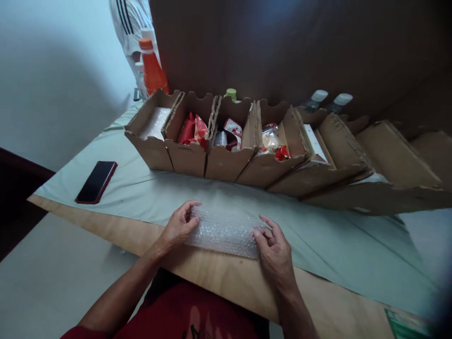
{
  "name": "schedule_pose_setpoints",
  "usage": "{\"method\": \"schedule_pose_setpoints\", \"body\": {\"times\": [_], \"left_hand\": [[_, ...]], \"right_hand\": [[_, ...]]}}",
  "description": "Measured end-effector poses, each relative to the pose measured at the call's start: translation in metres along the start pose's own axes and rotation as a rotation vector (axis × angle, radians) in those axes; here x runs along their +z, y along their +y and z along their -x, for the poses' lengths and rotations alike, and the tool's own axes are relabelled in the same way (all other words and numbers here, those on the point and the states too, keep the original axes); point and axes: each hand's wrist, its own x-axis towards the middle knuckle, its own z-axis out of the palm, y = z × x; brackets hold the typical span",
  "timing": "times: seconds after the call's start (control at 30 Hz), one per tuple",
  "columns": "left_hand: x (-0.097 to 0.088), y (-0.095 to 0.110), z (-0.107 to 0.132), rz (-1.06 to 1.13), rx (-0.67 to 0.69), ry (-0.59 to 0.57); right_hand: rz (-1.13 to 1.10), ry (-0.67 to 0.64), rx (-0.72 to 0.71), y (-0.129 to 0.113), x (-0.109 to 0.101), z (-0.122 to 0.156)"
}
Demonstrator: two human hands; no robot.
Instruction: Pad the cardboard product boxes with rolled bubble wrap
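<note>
A sheet of clear bubble wrap (224, 230) lies flat at the table's near edge, half on the pale green cloth (148, 193) and half on bare wood. My left hand (179, 225) curls its fingers over the sheet's left end. My right hand (273, 249) pinches the right end with bent fingers. Both hands rest on the table with the wrap stretched between them.
A row of open cardboard boxes (226, 160) stands behind the wrap, several holding red and clear snack packets. A red phone (96, 181) lies at the left. An orange bottle (152, 68) and capped bottles stand behind the boxes. A person in a white striped top stands at the back.
</note>
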Motion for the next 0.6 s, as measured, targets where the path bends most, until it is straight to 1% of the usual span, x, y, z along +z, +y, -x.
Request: {"method": "schedule_pose_setpoints", "body": {"times": [0.07, 0.13, 0.23, 0.3, 0.37, 0.43, 0.5, 0.6], "left_hand": [[-0.004, 0.003, -0.007, -0.111, 0.099, 0.078], [-0.011, 0.013, -0.015, -0.234, 0.262, 0.2], [-0.023, 0.038, -0.035, -0.405, 0.569, 0.41], [-0.032, 0.057, -0.052, -0.477, 0.697, 0.498], [-0.04, 0.075, -0.071, -0.549, 0.726, 0.52], [-0.047, 0.087, -0.085, -0.637, 0.709, 0.533], [-0.051, 0.093, -0.093, -0.719, 0.708, 0.546], [-0.055, 0.093, -0.092, -0.777, 0.764, 0.522]], "right_hand": [[0.077, 0.023, -0.027, 0.003, 0.001, -0.003], [0.131, 0.037, -0.037, 0.008, 0.002, -0.007], [0.155, 0.049, -0.045, 0.016, 0.002, -0.011], [0.17, 0.071, -0.056, 0.021, 0.003, -0.013], [0.194, 0.099, -0.067, 0.025, 0.004, -0.014], [0.218, 0.129, -0.078, 0.029, 0.006, -0.014], [0.228, 0.153, -0.094, 0.032, 0.006, -0.014], [0.246, 0.167, -0.12, 0.035, 0.006, -0.014]]}}
